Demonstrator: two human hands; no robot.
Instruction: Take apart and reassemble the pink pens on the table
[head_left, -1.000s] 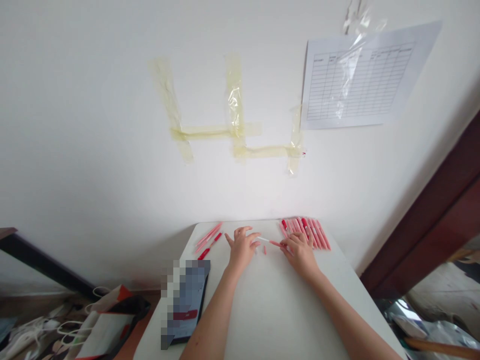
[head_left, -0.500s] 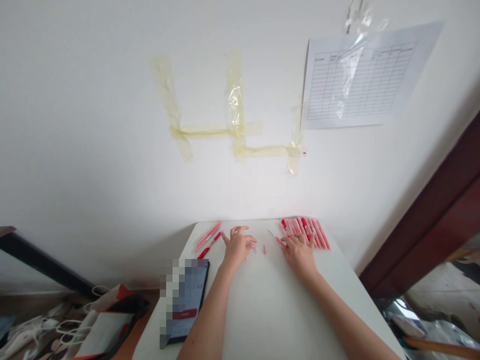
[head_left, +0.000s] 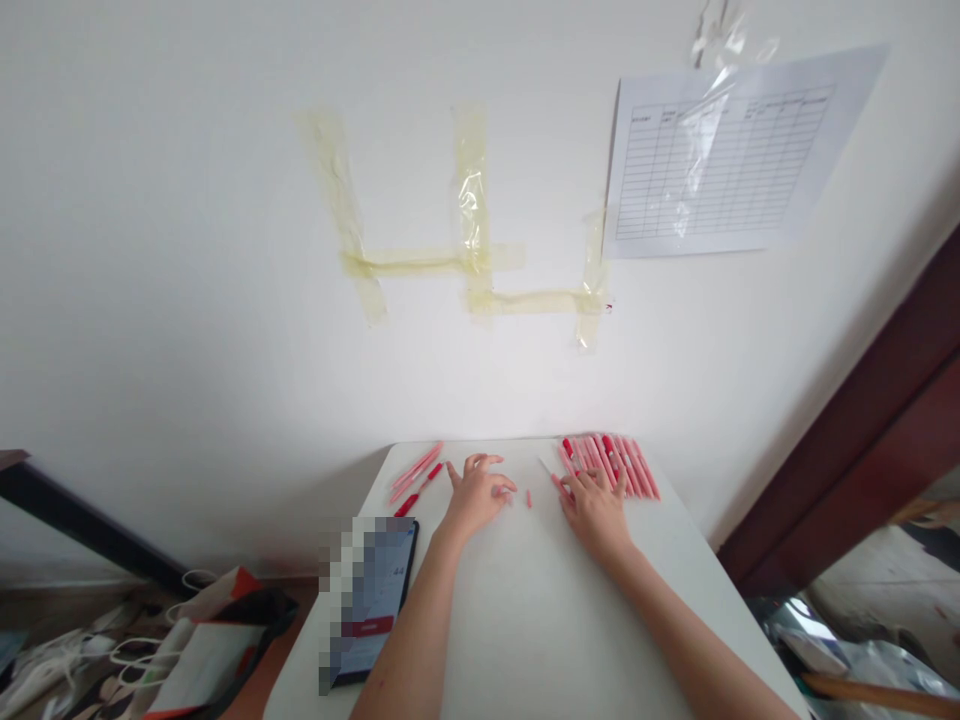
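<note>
My right hand [head_left: 596, 512] rests at the near edge of a row of pink-and-red pens [head_left: 611, 466] and grips a thin pale tube with a pink end [head_left: 546, 468]. My left hand [head_left: 478, 495] lies on the white table [head_left: 540, 620] with curled, slightly parted fingers. A tiny pink piece [head_left: 528, 498] sits between my hands, and another bit [head_left: 508, 496] lies at my left fingertips. To the left of that hand lie a few pink pens [head_left: 416, 471] and a red pen [head_left: 417, 492].
A phone or tablet [head_left: 382, 600], partly pixelated, lies on the table's near left side. Bags and white cords sit on the floor at lower left. A dark red door frame [head_left: 840, 440] stands at right; a taped paper chart [head_left: 720, 160] hangs on the wall.
The pale tube has swung from lying nearly level between my hands to pointing up and left beside my right hand. My left hand has drawn slightly back from it.
</note>
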